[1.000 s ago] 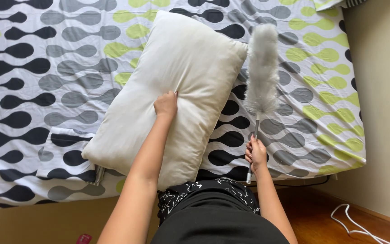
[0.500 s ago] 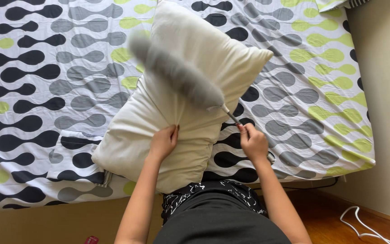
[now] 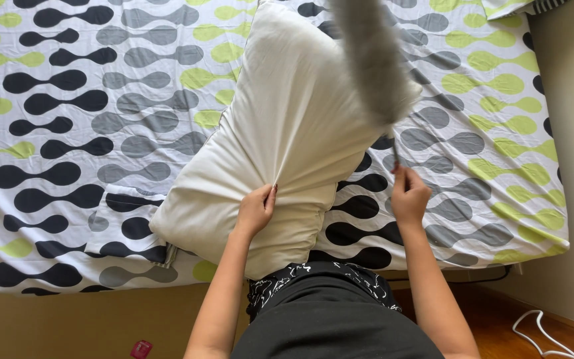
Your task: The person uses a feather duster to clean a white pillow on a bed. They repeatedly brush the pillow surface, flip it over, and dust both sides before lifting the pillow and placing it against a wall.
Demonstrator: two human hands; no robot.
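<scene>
The pillow (image 3: 293, 139) is big, soft and cream white, and it lies on the bed (image 3: 68, 133). Its long side runs on a slant, from the low left corner near the person up to the top right. The low end sits close to the edge of the bed, and the far end points up and away. The bed is the biggest thing here. Its sheet is white with long blobs in black, grey and green all over it.

Next in size is the duster (image 3: 373, 56), a fluffy grey one (it looks blurry). Its fluffy part is over the top right corner of the pillow. It points up and a little to the left, and its thin stick comes down to the right hand (image 3: 408, 198). The right hand is closed tight around the end of the stick, just beside the pillow's right edge.

The left hand (image 3: 257, 209) is on the low part of the pillow. Its fingers are pinched shut on the cloth, so the cloth makes wrinkles that spread out from there.

A white cable (image 3: 543, 336) lies on the wood floor at the bottom right. A tiny red thing (image 3: 141, 348) lies on the floor at the bottom left.
</scene>
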